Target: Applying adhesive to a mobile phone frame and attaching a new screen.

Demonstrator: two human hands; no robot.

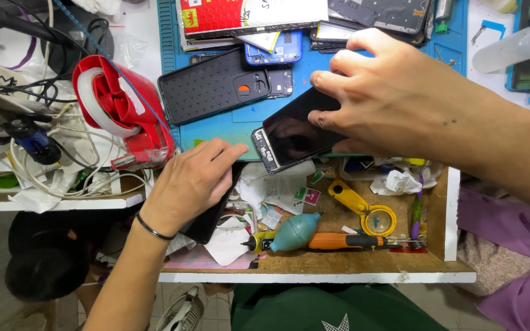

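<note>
A black smartphone (292,132) lies tilted near the middle of the frame, its lower end jutting past the front edge of the blue work mat (228,125). The right hand (387,101) comes in from the right with its fingers spread and curled over the phone's upper end, fingertips pressing on the dark glass; it steadies the phone more than it encloses it. Lower left of that, the left hand (194,184) lies flat and mostly open on a second dark phone (207,224) at the bench's front edge, a black band at the wrist. Just above, on the mat, rests a black textured phone case (213,86). A red tape dispenser (121,110) stands at upper left. In the open wooden drawer (338,260) along the bottom lie a teal air blower (295,232), an orange-handled screwdriver (345,241) and a yellow magnifier (366,211).
</note>
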